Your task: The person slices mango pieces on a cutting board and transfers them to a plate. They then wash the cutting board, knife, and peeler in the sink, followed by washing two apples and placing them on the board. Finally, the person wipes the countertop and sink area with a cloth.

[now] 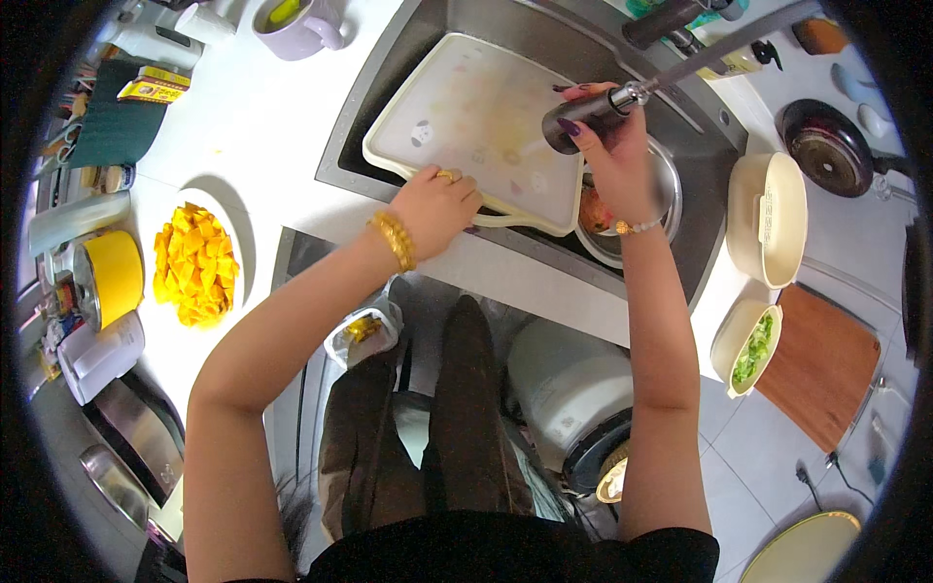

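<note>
A whitish plastic cutting board (pixel 481 109) with a cream rim and small printed figures lies tilted in the dark sink (pixel 426 20). My left hand (pixel 436 208) grips the board's near edge by its handle, fingers over the rim. In my right hand (pixel 619 157) is the dark head of a pull-out faucet (pixel 583 124), held over the board's right side. Whether water is running cannot be made out. Below my right wrist, a metal bowl (pixel 676 182) sits in the sink with a reddish-brown item (pixel 594 211) inside, partly hidden by hand and board.
Left on the white counter stands a plate of cut orange chunks (pixel 195 266); a lilac mug (pixel 291 33) is farther back. To the right are a cream basin (pixel 787 218), a smaller container of chopped greens (pixel 754 350), a brown wooden board (pixel 827 364) and a dark pan (pixel 827 149).
</note>
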The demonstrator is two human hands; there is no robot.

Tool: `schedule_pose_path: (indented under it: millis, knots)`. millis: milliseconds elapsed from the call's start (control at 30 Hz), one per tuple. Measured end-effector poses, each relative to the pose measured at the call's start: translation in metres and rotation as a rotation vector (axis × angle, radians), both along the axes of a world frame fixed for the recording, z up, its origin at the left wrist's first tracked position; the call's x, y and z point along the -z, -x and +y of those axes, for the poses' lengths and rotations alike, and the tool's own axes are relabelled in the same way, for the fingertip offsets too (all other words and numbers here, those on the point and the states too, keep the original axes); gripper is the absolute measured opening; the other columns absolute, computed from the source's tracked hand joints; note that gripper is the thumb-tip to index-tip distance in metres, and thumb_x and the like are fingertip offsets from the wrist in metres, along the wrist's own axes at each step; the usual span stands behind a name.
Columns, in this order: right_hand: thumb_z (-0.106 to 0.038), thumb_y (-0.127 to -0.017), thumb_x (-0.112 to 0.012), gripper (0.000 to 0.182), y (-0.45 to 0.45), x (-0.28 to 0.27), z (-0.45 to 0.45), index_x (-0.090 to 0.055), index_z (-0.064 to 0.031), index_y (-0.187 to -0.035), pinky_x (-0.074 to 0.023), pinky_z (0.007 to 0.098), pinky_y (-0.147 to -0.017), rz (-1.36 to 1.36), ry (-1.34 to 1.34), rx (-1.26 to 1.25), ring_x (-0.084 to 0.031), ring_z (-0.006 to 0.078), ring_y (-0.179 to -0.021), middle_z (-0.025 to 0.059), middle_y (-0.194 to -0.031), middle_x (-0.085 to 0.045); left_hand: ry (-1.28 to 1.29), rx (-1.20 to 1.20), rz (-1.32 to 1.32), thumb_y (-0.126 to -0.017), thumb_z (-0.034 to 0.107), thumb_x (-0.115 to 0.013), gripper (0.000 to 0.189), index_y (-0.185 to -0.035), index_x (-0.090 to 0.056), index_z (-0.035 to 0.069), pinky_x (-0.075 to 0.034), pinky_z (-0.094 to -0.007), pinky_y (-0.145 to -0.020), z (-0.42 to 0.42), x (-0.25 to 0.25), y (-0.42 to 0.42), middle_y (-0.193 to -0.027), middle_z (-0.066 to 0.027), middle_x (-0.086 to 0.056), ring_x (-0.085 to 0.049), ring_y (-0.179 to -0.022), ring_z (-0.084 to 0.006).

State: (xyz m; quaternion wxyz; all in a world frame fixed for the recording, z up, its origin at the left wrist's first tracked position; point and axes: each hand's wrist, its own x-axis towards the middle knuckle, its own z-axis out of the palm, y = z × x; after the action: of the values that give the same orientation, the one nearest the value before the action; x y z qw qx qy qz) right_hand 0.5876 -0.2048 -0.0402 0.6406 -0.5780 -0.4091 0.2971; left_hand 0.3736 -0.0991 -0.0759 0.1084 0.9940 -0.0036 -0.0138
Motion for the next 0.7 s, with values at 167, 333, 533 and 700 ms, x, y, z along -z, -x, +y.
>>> schedule_pose_path:
  millis: [167, 333, 533, 700]
  knots:
    - [0.004, -0.080, -0.060, 0.040, -0.005, -0.004, -0.006, -0.039, -0.0027, -0.113, -0.0434, 0.0307, -0.091, -0.123, 0.026, 0.032, -0.054, 0.0163, -0.103, 0.0102, -0.110, -0.056, -0.030, 0.045, 0.029, -0.080, 0.017, -0.056, 0.016, -0.089, -0.055, 0.005, -0.041, -0.0362, -0.084, 0.011, -0.016, -0.018, -0.091, -0.0098, -0.056, -0.056, -0.087, -0.0264]
    - [0.000, -0.080, -0.061, 0.029, -0.034, -0.054, 0.026, -0.045, -0.0018, -0.105, -0.0455, 0.0280, -0.081, -0.392, -0.099, 0.086, -0.055, 0.0138, -0.090, 0.0071, -0.099, -0.057, 0.107, -0.041, -0.387, -0.083, 0.010, -0.057, 0.016, -0.096, -0.054, 0.002, -0.045, -0.0445, -0.072, 0.046, -0.074, -0.081, -0.091, -0.0166, -0.057, -0.056, -0.084, -0.0376]
    - [-0.011, -0.081, -0.065, 0.027, -0.046, -0.142, 0.055, -0.047, 0.0017, -0.097, -0.0473, 0.0251, -0.066, -0.364, -0.179, 0.225, -0.055, 0.0119, -0.075, 0.0056, -0.085, -0.056, 0.081, -0.051, -0.472, -0.080, 0.005, -0.057, 0.014, -0.093, -0.056, -0.002, -0.045, -0.0351, -0.070, 0.087, -0.099, -0.150, -0.081, -0.0176, -0.057, -0.056, -0.076, -0.0279]
    - [-0.009, -0.082, -0.064, 0.029, -0.065, -0.135, 0.043, -0.047, 0.0021, -0.102, -0.0471, 0.0252, -0.067, -0.408, -0.254, 0.206, -0.053, 0.0108, -0.078, 0.0052, -0.086, -0.056, 0.535, -0.171, -0.339, -0.083, 0.006, -0.057, 0.008, -0.086, -0.056, -0.001, -0.044, -0.0329, -0.063, 0.086, -0.111, -0.175, -0.074, -0.0121, -0.057, -0.055, -0.068, -0.0210]
